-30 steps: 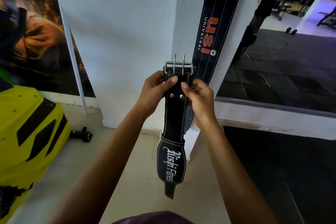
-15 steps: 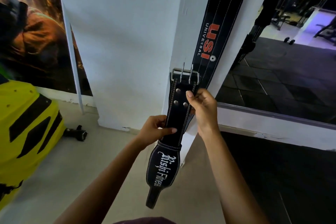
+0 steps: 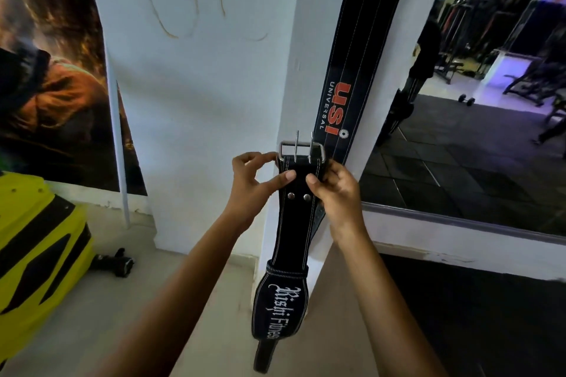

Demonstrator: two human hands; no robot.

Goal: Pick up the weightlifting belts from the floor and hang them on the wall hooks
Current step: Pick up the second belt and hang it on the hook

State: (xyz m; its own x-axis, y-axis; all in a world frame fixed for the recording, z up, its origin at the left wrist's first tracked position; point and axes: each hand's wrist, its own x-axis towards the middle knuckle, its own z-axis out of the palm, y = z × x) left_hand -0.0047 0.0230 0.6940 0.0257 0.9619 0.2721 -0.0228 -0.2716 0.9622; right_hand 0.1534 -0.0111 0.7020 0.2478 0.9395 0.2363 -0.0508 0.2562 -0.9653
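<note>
A black leather weightlifting belt (image 3: 292,232) with white stitching and white lettering hangs straight down in front of a white pillar. Its steel double-prong buckle (image 3: 301,150) points up. My left hand (image 3: 254,184) pinches the belt's left edge just under the buckle, thumb across the front. My right hand (image 3: 335,190) grips the right edge at the same height. Behind it, a longer black belt (image 3: 349,76) with red "USI" lettering hangs flat on the pillar. No hook is visible.
A yellow and black machine cover (image 3: 36,254) fills the lower left. A small black dumbbell (image 3: 113,262) lies on the tiled floor by the wall. A large mirror (image 3: 477,101) stands to the right, over dark rubber flooring (image 3: 474,315). A poster (image 3: 52,70) covers the left wall.
My left hand has moved up from the belt's lower middle to the buckle end. Both hands now hold the top, and the belt hangs straighter.
</note>
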